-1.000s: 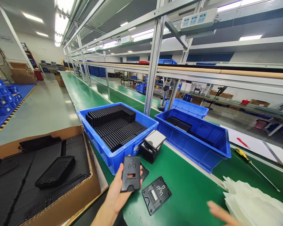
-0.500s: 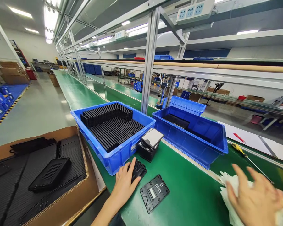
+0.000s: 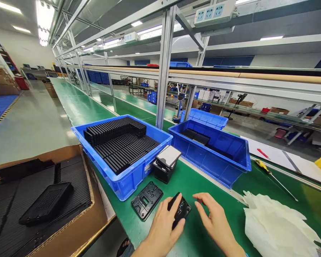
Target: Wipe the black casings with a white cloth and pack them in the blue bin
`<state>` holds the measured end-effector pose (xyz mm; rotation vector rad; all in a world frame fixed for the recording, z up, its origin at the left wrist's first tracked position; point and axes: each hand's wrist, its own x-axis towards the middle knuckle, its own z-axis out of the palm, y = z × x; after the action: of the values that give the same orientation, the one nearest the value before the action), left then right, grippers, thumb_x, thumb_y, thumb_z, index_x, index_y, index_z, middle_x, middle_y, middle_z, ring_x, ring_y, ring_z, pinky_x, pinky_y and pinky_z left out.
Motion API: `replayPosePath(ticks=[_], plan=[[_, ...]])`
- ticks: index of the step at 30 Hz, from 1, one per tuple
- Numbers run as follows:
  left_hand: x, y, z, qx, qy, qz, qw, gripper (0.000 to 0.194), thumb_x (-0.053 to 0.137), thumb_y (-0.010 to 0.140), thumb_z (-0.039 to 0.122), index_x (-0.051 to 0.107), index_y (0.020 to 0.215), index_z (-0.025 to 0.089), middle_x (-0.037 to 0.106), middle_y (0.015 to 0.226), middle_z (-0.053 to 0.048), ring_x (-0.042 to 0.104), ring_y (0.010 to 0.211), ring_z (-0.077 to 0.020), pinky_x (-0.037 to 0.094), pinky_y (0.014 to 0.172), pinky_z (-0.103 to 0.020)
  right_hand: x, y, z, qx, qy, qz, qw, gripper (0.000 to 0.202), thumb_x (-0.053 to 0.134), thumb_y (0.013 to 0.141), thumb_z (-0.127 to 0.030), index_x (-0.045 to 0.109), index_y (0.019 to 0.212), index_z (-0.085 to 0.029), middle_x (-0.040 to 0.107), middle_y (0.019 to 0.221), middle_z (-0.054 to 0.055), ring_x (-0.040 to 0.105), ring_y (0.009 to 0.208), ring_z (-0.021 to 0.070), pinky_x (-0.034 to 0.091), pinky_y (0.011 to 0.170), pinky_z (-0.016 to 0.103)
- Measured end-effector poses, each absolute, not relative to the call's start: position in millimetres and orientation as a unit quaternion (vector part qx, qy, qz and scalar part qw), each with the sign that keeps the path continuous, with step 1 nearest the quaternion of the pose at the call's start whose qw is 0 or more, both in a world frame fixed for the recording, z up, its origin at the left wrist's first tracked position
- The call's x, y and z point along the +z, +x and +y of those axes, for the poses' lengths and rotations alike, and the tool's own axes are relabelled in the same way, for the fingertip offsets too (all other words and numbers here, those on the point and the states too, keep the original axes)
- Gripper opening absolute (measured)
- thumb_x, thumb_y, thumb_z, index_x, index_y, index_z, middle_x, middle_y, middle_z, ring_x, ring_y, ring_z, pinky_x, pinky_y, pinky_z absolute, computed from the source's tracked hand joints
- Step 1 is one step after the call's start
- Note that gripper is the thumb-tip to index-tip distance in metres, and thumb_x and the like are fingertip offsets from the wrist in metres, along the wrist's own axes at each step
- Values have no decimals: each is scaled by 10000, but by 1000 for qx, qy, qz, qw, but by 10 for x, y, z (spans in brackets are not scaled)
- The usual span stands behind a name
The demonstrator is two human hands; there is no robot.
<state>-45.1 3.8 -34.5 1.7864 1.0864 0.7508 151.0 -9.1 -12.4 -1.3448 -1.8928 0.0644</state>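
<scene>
My left hand (image 3: 164,223) has its fingers and thumb around a black plastic casing panel (image 3: 182,210), which is tilted on the green workbench. Just right of that panel is my right hand (image 3: 215,221), its thumb and forefinger apart, with nothing visible between them. A second black casing panel (image 3: 147,200) lies flat to the left, its inner side with ribs and slots facing up. Behind it stands a small stack of black casings (image 3: 164,171), topped by a light grey panel (image 3: 169,156).
A blue bin (image 3: 128,189) holds rows of black parts. Another blue bin (image 3: 216,166) stands behind. A cardboard box (image 3: 77,228) of black casings is at left. White sheets (image 3: 275,225), a yellow-handled screwdriver (image 3: 270,175) and a metal post (image 3: 164,71) are also around.
My left hand has left the left-hand panel and gripped the other one, now tilted. My right hand has moved left from the white sheets to beside it. The view has shifted slightly.
</scene>
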Motion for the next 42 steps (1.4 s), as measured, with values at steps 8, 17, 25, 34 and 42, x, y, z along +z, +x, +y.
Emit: replayPosePath(ticks=[8,17,25,34,42], plan=[[-96,-500,-172,310,214,272,885,530,402,937,431,372,1437,258,707,1052,-93,665,930,-274,543,772,-441,101,1108,-248,24,-439,-753,490,95,519,935,-168,611,930,-193,627,834,35,627,742,128,526,616,202],[-443,-564,-330,430,343,328,768,436,743,741,355,689,1144,198,712,1123,-95,605,1093,-300,486,947,-362,38,968,-265,-89,-385,-761,515,201,518,896,-43,603,1038,-158,635,846,60,620,753,144,527,635,247],[-259,-532,-342,339,300,336,826,570,543,857,548,600,1230,120,748,903,-157,715,723,-258,536,577,-296,161,1120,-321,18,-428,-781,454,92,470,944,-174,554,914,-199,589,823,33,605,750,136,524,621,229],[-41,-564,-191,409,163,322,838,442,521,907,463,550,1244,178,726,816,-72,680,699,-210,536,580,-303,158,1036,-287,-149,-360,-813,433,233,381,989,-170,554,833,-167,643,949,76,581,933,185,532,758,302],[32,-585,-284,409,237,331,817,391,586,867,472,669,1029,126,719,775,-106,659,649,-197,556,586,-321,169,938,-156,-75,-427,-787,439,116,468,945,-171,581,955,-191,539,1055,96,557,925,186,553,706,297]])
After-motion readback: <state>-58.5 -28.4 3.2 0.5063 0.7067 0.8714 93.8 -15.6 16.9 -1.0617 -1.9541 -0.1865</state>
